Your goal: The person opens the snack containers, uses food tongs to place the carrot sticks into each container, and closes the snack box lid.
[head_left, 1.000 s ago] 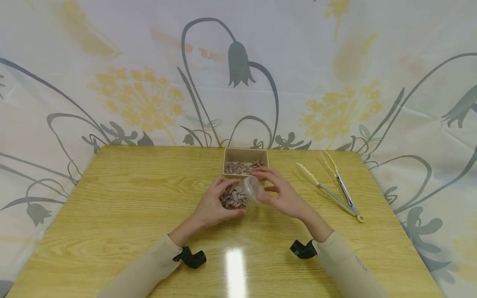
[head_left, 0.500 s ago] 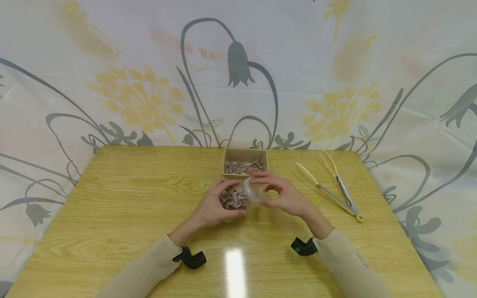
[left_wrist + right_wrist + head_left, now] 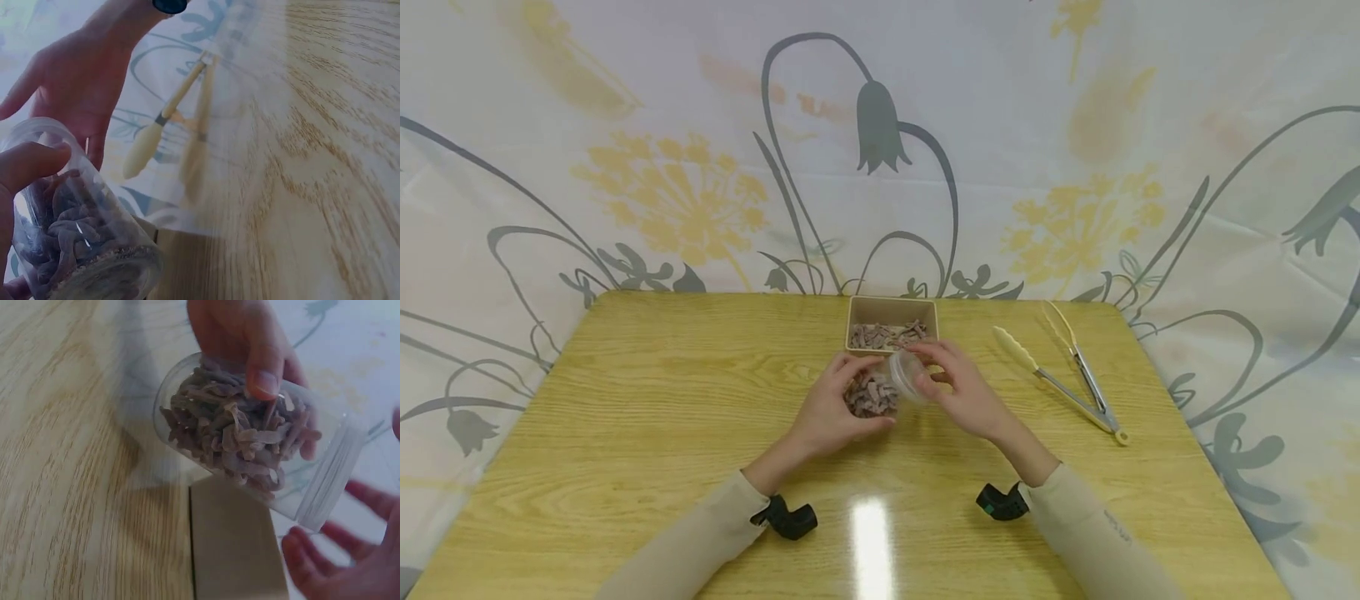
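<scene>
My left hand (image 3: 829, 413) grips a clear plastic jar (image 3: 215, 464) of greyish-brown dried strips, tilted with its lid end to the right. In the left wrist view, my thumb lies across the jar (image 3: 103, 215) near its upper end. The jar's clear ribbed lid (image 3: 331, 472) is on. My right hand (image 3: 972, 402) is at the lid with fingers spread around it. In the right wrist view, its fingertips sit right at the lid's edge and the thumb stands apart.
A beige box (image 3: 895, 308) with similar strips in it stands behind the hands, at the table's back edge. To the right lie tongs (image 3: 1086, 392) with cream tips, spread apart. A patterned curtain (image 3: 700, 125) hangs behind the wooden table (image 3: 662, 392).
My right hand shifted its fingers over the lid, a little right and then back left, with the wrist turning. The left hand and jar stayed almost in place.
</scene>
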`<state>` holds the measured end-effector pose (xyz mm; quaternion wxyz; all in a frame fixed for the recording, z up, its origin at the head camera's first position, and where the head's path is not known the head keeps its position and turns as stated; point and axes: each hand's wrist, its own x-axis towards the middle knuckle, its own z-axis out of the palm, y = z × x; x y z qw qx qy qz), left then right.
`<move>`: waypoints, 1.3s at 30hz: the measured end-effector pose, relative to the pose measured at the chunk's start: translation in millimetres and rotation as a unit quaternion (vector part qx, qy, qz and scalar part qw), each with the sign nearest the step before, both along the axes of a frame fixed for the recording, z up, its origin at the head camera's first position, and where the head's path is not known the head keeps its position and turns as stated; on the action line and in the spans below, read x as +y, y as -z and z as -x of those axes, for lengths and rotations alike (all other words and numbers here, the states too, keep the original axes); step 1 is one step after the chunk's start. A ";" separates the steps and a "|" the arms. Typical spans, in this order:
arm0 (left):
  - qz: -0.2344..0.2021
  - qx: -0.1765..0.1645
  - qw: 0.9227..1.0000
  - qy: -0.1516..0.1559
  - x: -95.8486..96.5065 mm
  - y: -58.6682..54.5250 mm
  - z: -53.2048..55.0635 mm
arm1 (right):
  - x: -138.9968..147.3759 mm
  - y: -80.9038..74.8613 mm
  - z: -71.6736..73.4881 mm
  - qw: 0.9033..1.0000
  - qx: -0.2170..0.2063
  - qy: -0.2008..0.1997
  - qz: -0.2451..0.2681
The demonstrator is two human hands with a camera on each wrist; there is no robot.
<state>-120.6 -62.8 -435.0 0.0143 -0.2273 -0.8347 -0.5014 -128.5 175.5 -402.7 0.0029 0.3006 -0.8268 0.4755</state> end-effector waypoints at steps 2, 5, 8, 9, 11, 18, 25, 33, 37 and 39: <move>-0.005 -0.008 1.000 0.012 -1.9 -0.3 1.4 | 2.4 -0.2 1.2 0.998 -0.012 -0.052 0.035; -0.007 -0.015 1.000 0.023 -3.5 -0.9 2.4 | 5.4 -0.4 2.6 0.991 -0.023 -0.107 0.073; -0.002 -0.011 1.000 0.021 -3.6 -1.0 1.4 | 6.0 2.7 3.8 0.993 -0.019 -0.093 0.073; 0.003 -0.006 1.000 0.014 -3.0 -1.2 0.7 | 5.4 3.8 3.7 0.994 -0.019 -0.077 0.071; 0.016 0.014 1.000 0.000 -1.3 -1.0 -0.5 | 3.9 6.6 2.5 0.997 -0.025 -0.031 0.067; 0.042 0.061 0.996 -0.042 6.1 -0.6 -2.8 | -8.1 4.1 -2.8 0.992 -0.042 0.071 0.091; 0.042 0.062 0.996 -0.049 9.6 -0.3 -2.5 | -13.6 -3.0 -6.8 0.989 -0.038 0.111 0.085; 0.019 0.050 0.998 -0.041 8.5 5.3 1.5 | -14.8 1.3 -4.8 0.987 -0.036 0.100 0.122; -0.009 0.041 0.999 -0.028 7.5 8.5 4.2 | -14.7 2.4 -5.5 0.983 -0.033 0.101 0.148; -0.028 0.030 0.999 -0.023 6.7 8.9 5.2 | -14.3 3.5 -5.7 0.981 -0.033 0.101 0.163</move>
